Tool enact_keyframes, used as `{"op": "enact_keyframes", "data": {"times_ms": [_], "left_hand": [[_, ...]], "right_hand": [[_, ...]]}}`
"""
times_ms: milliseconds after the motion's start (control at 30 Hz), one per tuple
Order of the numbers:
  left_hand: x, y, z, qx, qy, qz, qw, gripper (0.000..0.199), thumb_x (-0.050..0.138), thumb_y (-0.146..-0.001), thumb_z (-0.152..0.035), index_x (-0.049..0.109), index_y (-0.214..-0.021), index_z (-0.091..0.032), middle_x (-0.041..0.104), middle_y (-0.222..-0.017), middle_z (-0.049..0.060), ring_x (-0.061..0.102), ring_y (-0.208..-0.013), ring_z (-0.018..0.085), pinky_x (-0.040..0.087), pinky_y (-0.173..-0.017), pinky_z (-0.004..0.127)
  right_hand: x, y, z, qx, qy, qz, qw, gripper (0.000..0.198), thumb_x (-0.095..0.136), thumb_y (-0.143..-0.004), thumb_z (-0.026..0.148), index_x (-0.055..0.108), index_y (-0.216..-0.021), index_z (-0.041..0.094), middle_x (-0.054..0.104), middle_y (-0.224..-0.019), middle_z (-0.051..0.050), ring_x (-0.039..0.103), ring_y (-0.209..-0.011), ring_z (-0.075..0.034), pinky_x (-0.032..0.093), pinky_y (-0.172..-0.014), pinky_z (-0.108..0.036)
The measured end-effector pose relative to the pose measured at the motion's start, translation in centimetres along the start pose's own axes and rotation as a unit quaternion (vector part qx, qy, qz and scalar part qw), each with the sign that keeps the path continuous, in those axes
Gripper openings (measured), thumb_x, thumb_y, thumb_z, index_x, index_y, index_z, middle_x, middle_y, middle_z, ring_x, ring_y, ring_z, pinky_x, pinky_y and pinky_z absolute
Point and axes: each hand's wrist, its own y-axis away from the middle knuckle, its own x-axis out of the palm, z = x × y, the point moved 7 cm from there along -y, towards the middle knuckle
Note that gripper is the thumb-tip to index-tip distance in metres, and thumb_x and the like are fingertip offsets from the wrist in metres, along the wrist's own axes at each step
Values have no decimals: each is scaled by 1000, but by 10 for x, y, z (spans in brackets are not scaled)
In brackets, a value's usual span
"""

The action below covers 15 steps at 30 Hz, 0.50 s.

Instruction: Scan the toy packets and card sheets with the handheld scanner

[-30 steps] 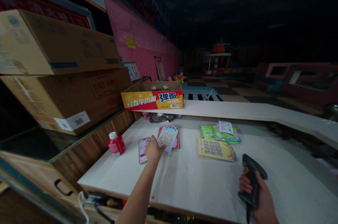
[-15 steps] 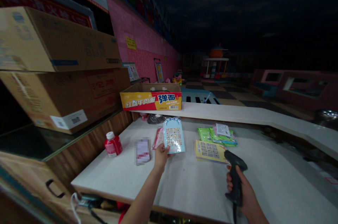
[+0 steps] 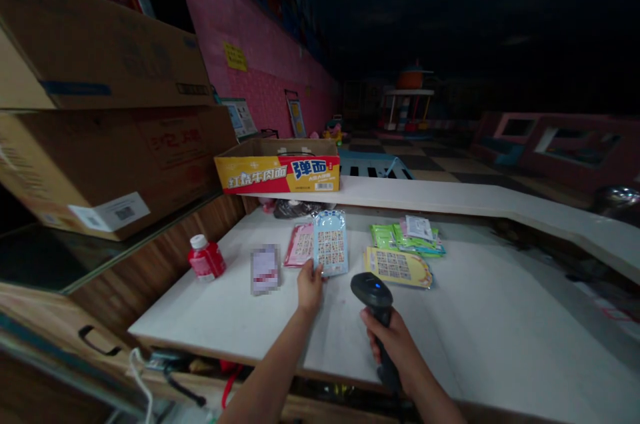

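My left hand [image 3: 311, 286] pinches the lower left corner of a light blue sticker packet [image 3: 331, 244] printed with rows of small pictures, tilted up a little. Behind it on the left lies a pink packet [image 3: 299, 245], partly covered. A black barcode scanner [image 3: 377, 297] is wrapped in the fingers of my right hand [image 3: 395, 341], its head pointing towards the blue packet and a small blue light showing on top. Yellow packets [image 3: 397, 267] lie beyond the scanner to the right, with green packets [image 3: 385, 237] and a whitish one [image 3: 418, 227] behind them.
On the white table [image 3: 475, 324] a red bottle [image 3: 207, 259] and a blurred-out pale item [image 3: 265, 269] stand to the left. A noodle carton [image 3: 277, 174] sits on the raised ledge [image 3: 425, 192]. Large cardboard boxes [image 3: 110, 164] are stacked at the left.
The scanner in my right hand has moved left, from beside the yellow packets to near the blue packet, and its head has turned. My left hand keeps hold of the blue packet. The view has shifted slightly.
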Motion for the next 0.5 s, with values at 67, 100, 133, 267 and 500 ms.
{"op": "enact_keyframes", "data": {"times_ms": [67, 100, 133, 267, 500], "left_hand": [[2, 0, -3, 2, 10, 15, 1000, 30, 50, -79, -47, 53, -82, -18, 62, -80, 5, 59, -67, 16, 53, -58, 28], [2, 1, -5, 2, 13, 20, 1000, 27, 50, -80, -45, 52, -81, -18, 61, -79, 4, 59, -66, 16, 53, -58, 28], [1, 1, -7, 1, 3, 16, 1000, 24, 49, -79, -43, 51, -79, -19, 61, -78, 4, 58, -66, 16, 53, -58, 29], [-5, 3, -18, 1, -54, -4, 999, 18, 47, -79, -36, 54, -78, -19, 62, -79, 6, 60, -71, 19, 53, -60, 30], [-6, 5, -15, 3, -15, -2, 1000, 23, 48, -78, -41, 55, -79, -19, 60, -76, 4, 60, -70, 18, 54, -58, 30]], "right_hand": [[0, 0, 2, -1, 11, -7, 1000, 57, 74, -57, 65, 52, -82, 18, 48, -45, 8, 39, -31, -8, 30, -29, -19], [0, 0, 3, 1, 15, -9, 1000, 57, 73, -58, 65, 52, -82, 18, 48, -44, 8, 39, -31, -8, 30, -29, -19], [0, 0, 4, 4, 17, -9, 1000, 56, 72, -59, 65, 52, -82, 18, 48, -44, 8, 40, -31, -8, 30, -29, -19], [2, 3, 5, 21, 13, -5, 1000, 53, 71, -62, 63, 52, -83, 19, 49, -46, 8, 40, -32, -8, 31, -29, -18], [5, 1, 4, 31, 9, 18, 999, 51, 73, -62, 62, 52, -82, 20, 49, -45, 8, 42, -32, -9, 33, -29, -19]]}}
